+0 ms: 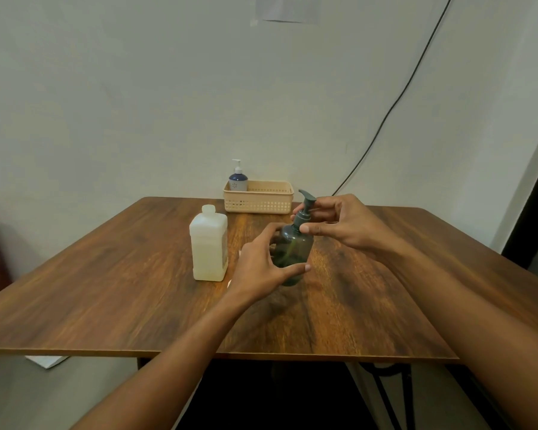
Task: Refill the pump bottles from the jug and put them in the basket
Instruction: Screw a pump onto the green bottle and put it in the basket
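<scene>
Green pump bottle (293, 254) upright mid-desk, left hand (263, 268) wrapped round its body, right hand (336, 223) pinching the pump collar (303, 217). Step looks like turning the pump, on or off unclear. Jug (208, 246) just left, capped. Far: basket (258, 197) holding a blue bottle (238, 180). Wooden desk (106, 290); plain wall, black cable (401, 94) hanging down.

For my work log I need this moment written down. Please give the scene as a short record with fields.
left hand: grips body of green pump bottle
right hand: fingers on the bottle's pump collar
green pump bottle: upright, lower edge tilted above table
jug: upright, left of the bottle
basket: at table's far edge
blue pump bottle: upright, in basket's left end
</scene>
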`<state>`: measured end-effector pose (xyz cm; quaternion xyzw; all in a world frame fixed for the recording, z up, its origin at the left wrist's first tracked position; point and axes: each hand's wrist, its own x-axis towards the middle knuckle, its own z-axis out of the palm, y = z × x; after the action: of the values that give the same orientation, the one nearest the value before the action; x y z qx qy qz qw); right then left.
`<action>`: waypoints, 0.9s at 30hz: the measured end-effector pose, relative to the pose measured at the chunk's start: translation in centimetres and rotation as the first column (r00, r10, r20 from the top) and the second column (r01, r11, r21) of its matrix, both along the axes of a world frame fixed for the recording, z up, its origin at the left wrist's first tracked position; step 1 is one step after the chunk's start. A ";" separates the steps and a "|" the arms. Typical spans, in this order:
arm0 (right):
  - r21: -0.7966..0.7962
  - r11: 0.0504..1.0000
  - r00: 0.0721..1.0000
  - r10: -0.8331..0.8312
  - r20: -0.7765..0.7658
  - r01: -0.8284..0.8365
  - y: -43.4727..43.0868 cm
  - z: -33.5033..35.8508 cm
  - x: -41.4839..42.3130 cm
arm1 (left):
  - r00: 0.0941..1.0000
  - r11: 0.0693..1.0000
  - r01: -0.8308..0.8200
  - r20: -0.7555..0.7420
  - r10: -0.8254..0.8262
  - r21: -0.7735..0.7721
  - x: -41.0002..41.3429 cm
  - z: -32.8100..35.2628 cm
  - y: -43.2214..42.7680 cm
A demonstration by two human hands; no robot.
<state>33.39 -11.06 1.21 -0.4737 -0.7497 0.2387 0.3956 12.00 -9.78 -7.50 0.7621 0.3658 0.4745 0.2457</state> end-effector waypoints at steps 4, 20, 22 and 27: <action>0.010 0.999 0.999 -0.033 0.036 0.032 0.1 0.0 0.1 | 1.000 1.000 -0.005 -0.003 0.005 0.020 0.0 -0.2 -0.2; -0.162 0.958 0.938 0.180 -0.297 -0.236 0.2 -0.8 -0.1 | 1.000 1.000 0.018 0.008 -0.018 0.003 -0.3 0.4 0.2; -0.143 0.968 0.961 0.173 -0.215 -0.206 0.5 -0.5 0.1 | 1.000 1.000 0.012 0.004 -0.012 0.007 -0.3 0.3 0.2; -0.038 0.996 0.964 0.070 -0.256 -0.082 0.9 -0.7 -1.2 | 1.000 0.999 0.001 0.006 -0.002 0.033 -0.1 0.3 0.0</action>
<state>32.22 -10.18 0.52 -0.4195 -0.7043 0.3307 0.4675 11.90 -9.77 -7.18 0.7648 0.3565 0.4826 0.2345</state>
